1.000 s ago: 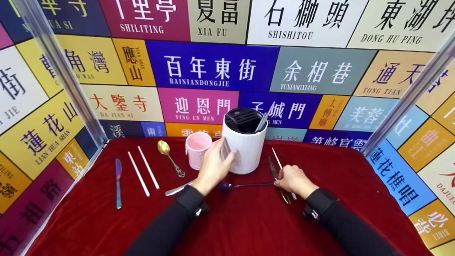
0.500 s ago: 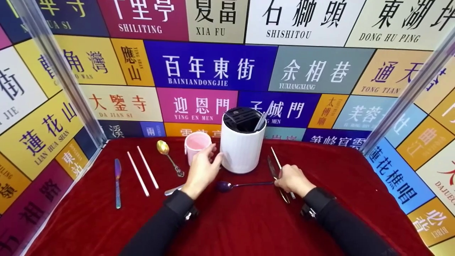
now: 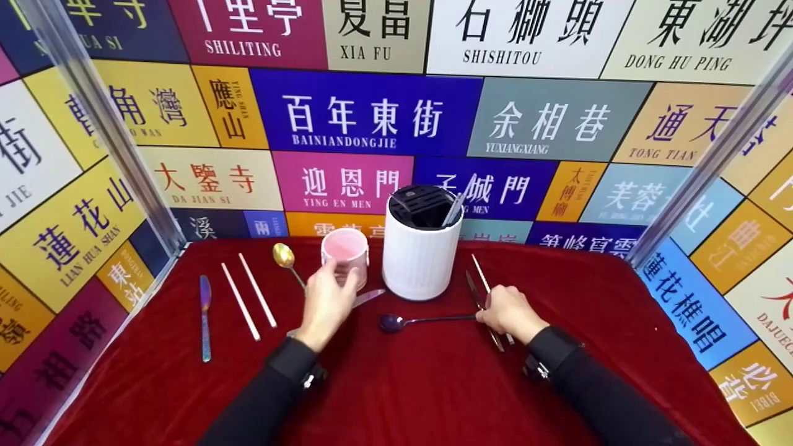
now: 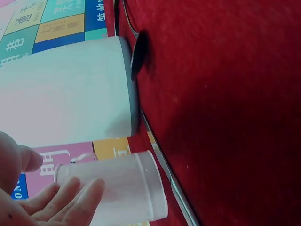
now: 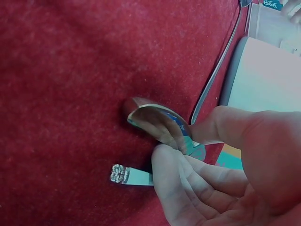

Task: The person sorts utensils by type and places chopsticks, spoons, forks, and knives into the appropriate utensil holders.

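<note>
My left hand (image 3: 325, 303) reaches in front of the pink cup (image 4: 127, 188), its fingers extended and overlapping the cup's side. Under that hand a silver knife (image 3: 370, 297) lies on the cloth, partly covered. Between thumb and fingertips my right hand (image 3: 509, 310) pinches a shiny knife (image 3: 473, 290) with a gold-coloured end; that end (image 5: 162, 125) shows as a broad curve in the right wrist view. A chopstick (image 3: 479, 267) with a patterned silver tip passes beneath the same hand. Left of it lies a dark purple spoon (image 3: 391, 323).
A white ribbed utensil holder (image 3: 421, 260) with a black slotted top stands at the back, grey handles poking out. Leftward lie a gold spoon (image 3: 284, 255), two pale pink chopsticks (image 3: 257, 291) and an iridescent knife (image 3: 205, 319) on the red cloth (image 3: 396, 396). Printed panels surround the table.
My left hand has left the white holder's side and moved left to the front of the pink cup, uncovering the silver knife's blade. The right hand stays nearly in place.
</note>
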Available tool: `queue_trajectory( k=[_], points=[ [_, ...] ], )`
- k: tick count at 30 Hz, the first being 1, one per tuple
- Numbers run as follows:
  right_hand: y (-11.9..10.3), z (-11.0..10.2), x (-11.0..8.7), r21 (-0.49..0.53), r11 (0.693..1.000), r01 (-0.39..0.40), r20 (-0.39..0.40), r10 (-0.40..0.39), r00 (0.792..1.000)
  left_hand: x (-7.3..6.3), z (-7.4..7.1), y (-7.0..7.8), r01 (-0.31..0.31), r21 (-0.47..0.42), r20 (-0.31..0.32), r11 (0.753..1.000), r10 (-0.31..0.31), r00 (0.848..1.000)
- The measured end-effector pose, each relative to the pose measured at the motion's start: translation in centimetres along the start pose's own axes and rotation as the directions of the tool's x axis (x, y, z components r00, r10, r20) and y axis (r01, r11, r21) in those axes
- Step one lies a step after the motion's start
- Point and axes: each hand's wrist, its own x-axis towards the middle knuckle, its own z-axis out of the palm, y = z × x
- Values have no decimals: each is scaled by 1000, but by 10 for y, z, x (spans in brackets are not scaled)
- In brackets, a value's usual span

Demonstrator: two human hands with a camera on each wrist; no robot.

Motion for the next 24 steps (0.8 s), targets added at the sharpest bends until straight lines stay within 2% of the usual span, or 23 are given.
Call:
queue_trajectory(
  k=[9, 12, 17, 24],
  points=[
    [1, 2, 1, -3, 1000, 15, -22, -16, 1000, 8, -9, -15, 93, -24, -81, 995, -95, 992],
    [1, 2, 1, -6, 1000, 26, -31, -26, 999, 11, -8, -19, 116, -15, -53, 993, -116, 992],
    [-1, 2, 0, -18, 999, 31, -45, -32, 998, 15, -3, -22, 137, 1, 30, 991, -137, 990],
    [0, 4, 2, -27, 999, 40, -72, -41, 997, 23, 4, -27, 166, -3, 42, 986, -166, 985]
  ],
)
